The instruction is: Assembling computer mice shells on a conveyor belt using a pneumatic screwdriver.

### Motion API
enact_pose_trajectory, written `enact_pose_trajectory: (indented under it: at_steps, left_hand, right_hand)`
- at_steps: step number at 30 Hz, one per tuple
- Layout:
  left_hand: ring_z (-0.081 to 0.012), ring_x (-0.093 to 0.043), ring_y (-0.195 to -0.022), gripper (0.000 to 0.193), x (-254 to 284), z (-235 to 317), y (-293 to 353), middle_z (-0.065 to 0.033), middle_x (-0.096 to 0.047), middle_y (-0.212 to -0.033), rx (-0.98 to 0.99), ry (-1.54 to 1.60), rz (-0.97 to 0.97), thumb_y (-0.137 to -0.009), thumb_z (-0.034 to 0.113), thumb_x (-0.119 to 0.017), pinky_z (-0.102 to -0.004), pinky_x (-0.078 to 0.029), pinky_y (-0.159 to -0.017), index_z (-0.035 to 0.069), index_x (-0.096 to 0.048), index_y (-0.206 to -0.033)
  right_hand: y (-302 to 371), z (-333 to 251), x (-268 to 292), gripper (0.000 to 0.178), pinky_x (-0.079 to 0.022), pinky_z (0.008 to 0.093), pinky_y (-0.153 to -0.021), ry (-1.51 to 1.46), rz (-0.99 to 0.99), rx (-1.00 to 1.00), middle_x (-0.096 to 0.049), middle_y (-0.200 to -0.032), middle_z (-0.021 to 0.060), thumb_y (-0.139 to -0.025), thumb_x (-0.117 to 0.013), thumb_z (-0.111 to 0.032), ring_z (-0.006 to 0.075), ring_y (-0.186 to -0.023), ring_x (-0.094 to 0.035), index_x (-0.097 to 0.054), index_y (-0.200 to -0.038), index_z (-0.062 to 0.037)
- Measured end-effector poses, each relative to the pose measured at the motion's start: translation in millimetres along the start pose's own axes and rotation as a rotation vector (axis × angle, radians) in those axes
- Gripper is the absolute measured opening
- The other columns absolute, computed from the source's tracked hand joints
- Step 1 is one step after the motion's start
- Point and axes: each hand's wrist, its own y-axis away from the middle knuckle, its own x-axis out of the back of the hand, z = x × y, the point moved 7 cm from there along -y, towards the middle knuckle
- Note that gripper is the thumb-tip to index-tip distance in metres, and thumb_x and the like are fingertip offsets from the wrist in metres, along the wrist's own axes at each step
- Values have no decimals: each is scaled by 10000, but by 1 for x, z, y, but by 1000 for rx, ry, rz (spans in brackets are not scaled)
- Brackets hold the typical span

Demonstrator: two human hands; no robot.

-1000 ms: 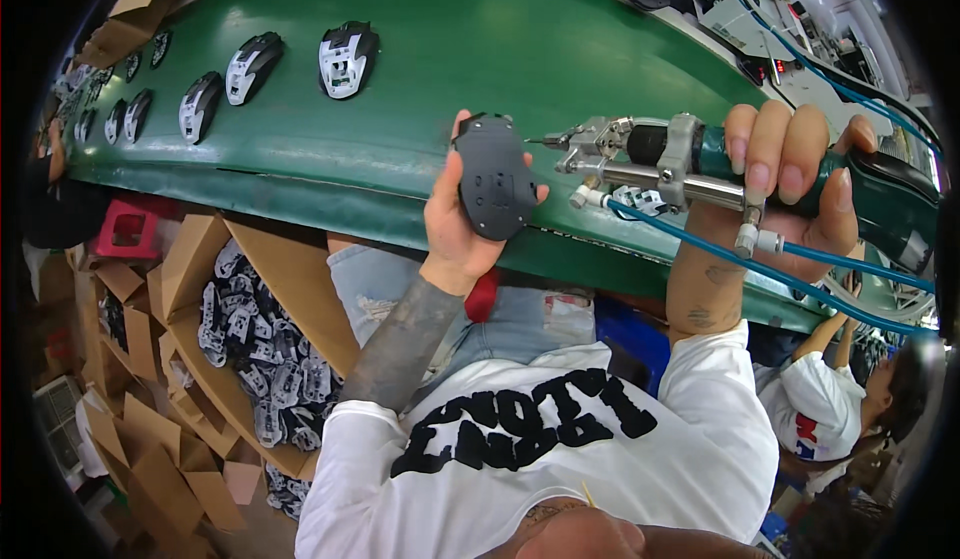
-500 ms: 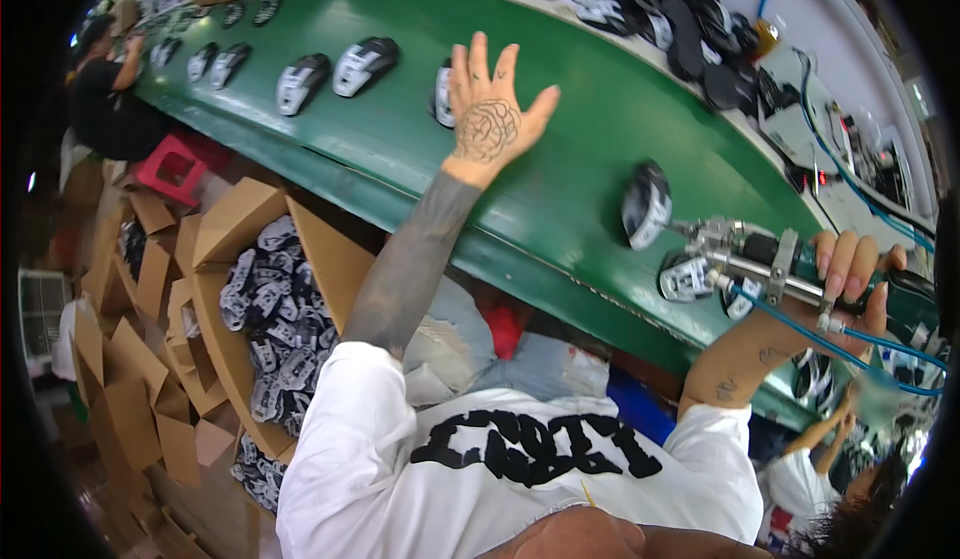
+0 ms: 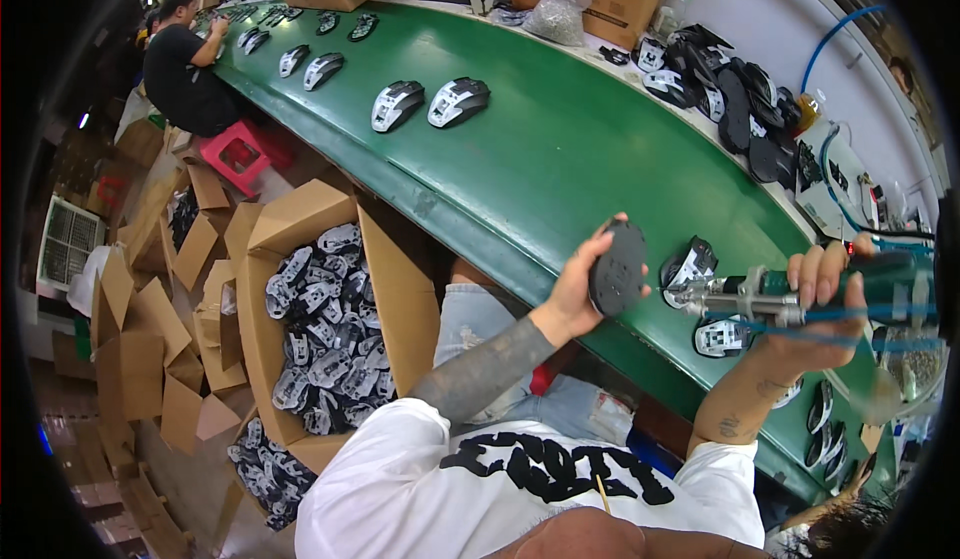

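The left hand (image 3: 570,299) grips a black oval mouse shell (image 3: 617,269), which should stay steady against the green-handled pneumatic screwdriver (image 3: 800,299) clasped by the right hand (image 3: 815,309).

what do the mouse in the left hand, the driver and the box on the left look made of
Computer mouse: likely moulded plastic, matt black underside, no shine.
Pneumatic screwdriver: seemingly bare metal nose with bright glints; green body, possibly painted metal or plastic.
Cardboard box: brown corrugated cardboard, dull, with folded flaps.

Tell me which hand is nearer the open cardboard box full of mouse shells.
Left. The left hand, holding a black mouse, is right of the cardboard box; the right hand, gripping the screwdriver, is farther right.
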Motion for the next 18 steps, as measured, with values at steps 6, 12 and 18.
enact_pose_trajectory:
  at_steps: [6,12,18]
  left_hand:
    - [-250,-592,-958,455,0,-15,1,-103,-484,-1228,27,-59,-9,-923,283,-480,-461,-545,-779,183,-379,-1355]
    - [-274,-581,-993,507,2,-16,4,-121,-457,-1289,25,-74,24,-914,284,-462,-495,-523,-830,161,-335,-1389]
    - [-275,-579,-998,522,4,-20,5,-121,-445,-1303,22,-72,15,-915,291,-462,-495,-520,-839,168,-318,-1401]
  right_hand:
    - [-1,-7,-7,343,-346,323,-613,-35,-76,136,-460,-676,22,-926,-454,-282,126,-570,-427,-419,-1175,-49]
    - [-2,15,4,328,-367,345,-613,7,-70,115,-472,-676,45,-908,-456,-241,153,-561,-430,-439,-1177,-55]
    - [-1,10,6,332,-375,347,-611,18,-72,126,-470,-671,48,-898,-465,-227,155,-560,-435,-437,-1174,-45]
